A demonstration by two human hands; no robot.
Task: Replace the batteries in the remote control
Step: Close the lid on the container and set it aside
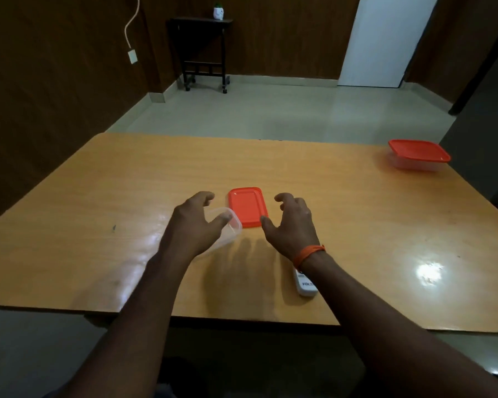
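Observation:
A white remote control [305, 284] lies on the wooden table [98, 196] near the front edge, partly hidden under my right wrist. My right hand [291, 225] hovers open, fingers spread, just right of a loose orange lid [247, 206] lying flat on the table. My left hand [197, 222] is over a clear plastic box [234, 226] beside the lid, fingers spread above it; whether they touch the box is unclear. The inside of the box is hidden. No batteries are visible.
A second clear box with an orange lid [419, 153] stands at the table's far right corner. Beyond the table are a tiled floor, a dark side table [204, 50] with a small pot, and a white door [385, 38].

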